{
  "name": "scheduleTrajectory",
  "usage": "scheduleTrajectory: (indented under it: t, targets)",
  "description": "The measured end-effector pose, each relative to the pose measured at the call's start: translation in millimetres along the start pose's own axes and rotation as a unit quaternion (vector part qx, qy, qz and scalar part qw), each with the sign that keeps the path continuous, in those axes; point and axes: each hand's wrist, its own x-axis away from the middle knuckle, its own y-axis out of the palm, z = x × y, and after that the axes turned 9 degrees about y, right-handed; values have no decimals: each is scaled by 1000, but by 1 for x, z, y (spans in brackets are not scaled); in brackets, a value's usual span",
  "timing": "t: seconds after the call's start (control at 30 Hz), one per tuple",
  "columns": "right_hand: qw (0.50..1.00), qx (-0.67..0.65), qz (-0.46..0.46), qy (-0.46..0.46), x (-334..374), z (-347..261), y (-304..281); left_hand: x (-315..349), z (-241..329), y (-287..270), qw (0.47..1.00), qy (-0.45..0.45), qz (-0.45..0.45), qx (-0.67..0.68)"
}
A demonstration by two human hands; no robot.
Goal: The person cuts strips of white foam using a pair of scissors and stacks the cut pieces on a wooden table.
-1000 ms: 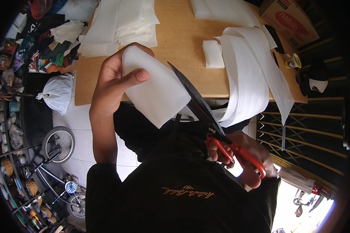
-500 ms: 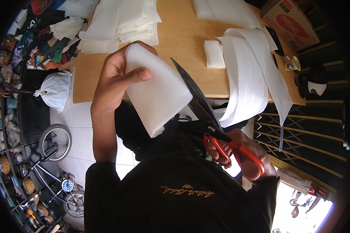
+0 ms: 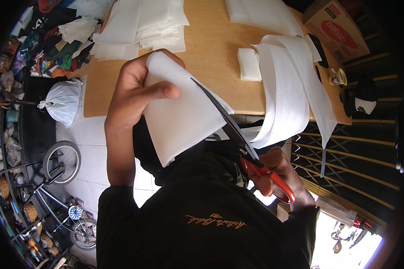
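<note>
Pinched on one side, crossed on the other

From where I stand, the person's left hand [image 3: 131, 93] pinches a folded white sheet of thin, foam-like material [image 3: 184, 119], the thumb flat on top and the other fingers mostly hidden beneath. The grip is at the sheet's upper left, probably so that the rest juts out stiffly, away from the fingertips. The sheet is held up between the two hands.

The right hand [image 3: 278, 162] is curled round a large pair of scissors with red handles and dark metal blades [image 3: 234, 130], their tip reaching toward the left thumb but short of it. One blade lies across the sheet's right side, with a narrow white margin beyond it; the other blade is hard to make out and may be underneath, so I can't tell how wide they stand.

Beyond the fingers, on a light brown wooden table [image 3: 211, 49], long, curling white strips [image 3: 285, 89] droop over the near edge, past the right hand. A small folded white packet [image 3: 250, 65] lies just left of them, and a stack of flat white sheets [image 3: 161, 27] lies beyond the left fingertips. Keeping these apart probably stops them mixing.
</note>
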Motion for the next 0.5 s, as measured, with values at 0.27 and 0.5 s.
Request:
scheduleTrajectory:
  t: [0.27, 0.5]
  targets:
    - [962, -206, -166, 67, -1, 34, -2, 0, 0, 8, 998, -48, 5, -45]
    - [958, -223, -167, 70, -10, 21, 2, 0, 1, 14, 997, -54, -19, -59]
